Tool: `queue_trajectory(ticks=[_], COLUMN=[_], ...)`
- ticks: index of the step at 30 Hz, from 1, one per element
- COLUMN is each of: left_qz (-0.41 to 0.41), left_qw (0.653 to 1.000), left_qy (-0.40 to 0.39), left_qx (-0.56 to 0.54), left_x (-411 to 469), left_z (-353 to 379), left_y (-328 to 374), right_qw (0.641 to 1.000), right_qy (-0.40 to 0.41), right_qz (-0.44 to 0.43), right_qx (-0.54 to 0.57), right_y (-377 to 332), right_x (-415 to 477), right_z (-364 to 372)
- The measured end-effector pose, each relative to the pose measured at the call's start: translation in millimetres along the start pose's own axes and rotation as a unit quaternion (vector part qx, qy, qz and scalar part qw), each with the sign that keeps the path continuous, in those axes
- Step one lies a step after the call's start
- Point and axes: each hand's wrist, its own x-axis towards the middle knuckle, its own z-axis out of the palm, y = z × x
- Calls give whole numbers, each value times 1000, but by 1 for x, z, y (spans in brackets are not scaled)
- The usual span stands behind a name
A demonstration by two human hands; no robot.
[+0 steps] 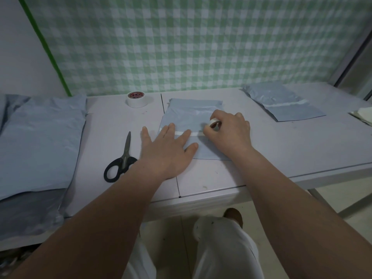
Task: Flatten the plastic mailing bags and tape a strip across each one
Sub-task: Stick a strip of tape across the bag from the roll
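Note:
A pale blue mailing bag lies flat in the middle of the grey table. My left hand presses on its left side with the fingers spread straight. A white tape strip runs across the bag from under those fingers to my right hand. The right hand's fingers are curled round a small roll of white tape at the strip's end.
A stack of blue bags fills the left end of the table. Black-handled scissors lie left of my left hand. A bigger white tape roll stands at the back. A taped bag lies at the far right.

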Motion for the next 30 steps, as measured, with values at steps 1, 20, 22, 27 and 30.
queue_trajectory(ticks=[1,20,22,27,30], left_qz=[-3,-118,-120,-69,-31], left_qw=[1000,991,990,993,998], left_qy=[8,26,26,46,46], left_qx=[1,60,72,80,42], left_x=[0,-4,-5,-6,-6], left_z=[0,-2,-2,-2,-1], left_y=[-2,-10,-9,-6,7], right_qw=[1000,999,999,999,999], right_qy=[-1,-2,-2,-4,1], right_qz=[2,27,27,30,27], right_qx=[0,27,29,27,29], right_y=[0,0,1,0,0], right_x=[0,-1,-1,-1,-2], right_z=[0,-1,-1,-2,-2])
